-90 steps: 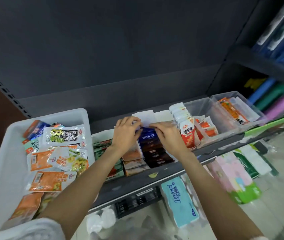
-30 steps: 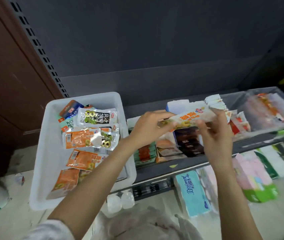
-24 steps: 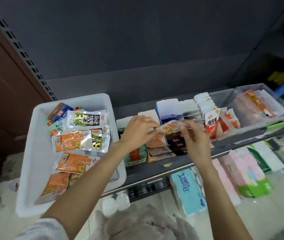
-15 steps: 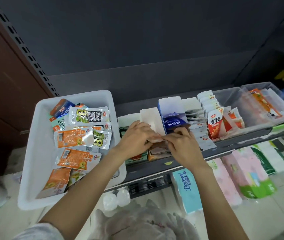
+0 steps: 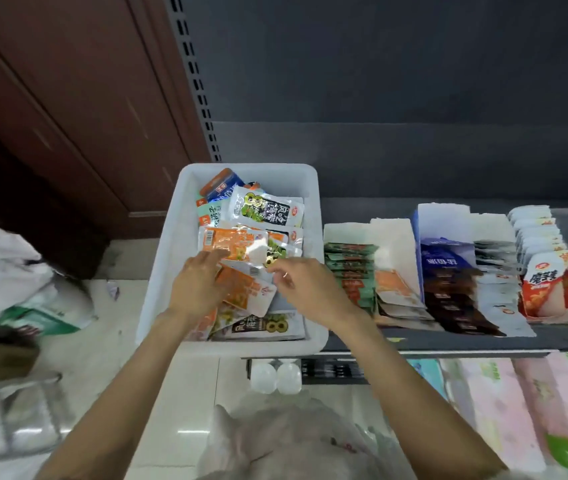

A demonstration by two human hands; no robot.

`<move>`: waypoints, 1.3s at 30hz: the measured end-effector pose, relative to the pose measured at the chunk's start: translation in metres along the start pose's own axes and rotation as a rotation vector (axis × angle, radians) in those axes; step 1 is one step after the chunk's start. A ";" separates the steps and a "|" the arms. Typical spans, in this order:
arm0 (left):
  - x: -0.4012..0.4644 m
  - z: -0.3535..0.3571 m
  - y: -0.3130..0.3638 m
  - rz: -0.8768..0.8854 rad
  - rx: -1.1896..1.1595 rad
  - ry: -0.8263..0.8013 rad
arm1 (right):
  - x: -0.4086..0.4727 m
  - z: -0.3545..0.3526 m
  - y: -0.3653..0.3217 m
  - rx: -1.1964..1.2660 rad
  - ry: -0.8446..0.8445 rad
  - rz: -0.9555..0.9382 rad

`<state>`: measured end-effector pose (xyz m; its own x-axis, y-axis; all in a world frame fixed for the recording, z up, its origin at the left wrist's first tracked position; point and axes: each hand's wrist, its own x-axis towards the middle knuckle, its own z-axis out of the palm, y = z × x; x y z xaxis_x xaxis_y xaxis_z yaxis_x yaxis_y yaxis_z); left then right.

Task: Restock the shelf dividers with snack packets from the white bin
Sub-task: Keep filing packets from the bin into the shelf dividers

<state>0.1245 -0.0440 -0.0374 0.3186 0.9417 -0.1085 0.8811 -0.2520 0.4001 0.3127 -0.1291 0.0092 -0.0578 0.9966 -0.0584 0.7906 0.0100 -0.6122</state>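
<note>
Both of our hands are in the white bin (image 5: 158, 303) at frame centre: left hand (image 5: 196, 289) fingers extended onto an orange packet (image 5: 241, 292), right hand (image 5: 305, 289) loosely curled, grip unclear.

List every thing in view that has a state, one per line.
White bin: open-topped, holds loose packets.
Orange packet: in the bin, left hand touching it.
Right hand: over the bin, fingers curled; grip unclear.
Shelf dividers: upright, rows partly filled.

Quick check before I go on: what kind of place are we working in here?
Most likely a small shop aisle: a dark metal shelf holds snack packets in divider rows, a white bin of stock sits beside it, and tissue packs lie below.
</note>
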 end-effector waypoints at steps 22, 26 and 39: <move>-0.015 -0.047 0.017 0.462 -0.504 -0.184 | 0.005 -0.040 -0.008 1.239 0.118 0.356; 0.003 -0.051 0.083 0.729 -0.363 0.095 | -0.045 -0.094 0.007 1.468 0.301 0.235; 0.030 0.038 0.223 0.936 -0.130 -0.058 | -0.144 -0.118 0.079 0.738 0.664 0.532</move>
<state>0.3438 -0.0803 0.0140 0.8964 0.3563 0.2638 0.2145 -0.8694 0.4452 0.4553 -0.2621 0.0622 0.6894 0.7077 -0.1547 0.0511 -0.2606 -0.9641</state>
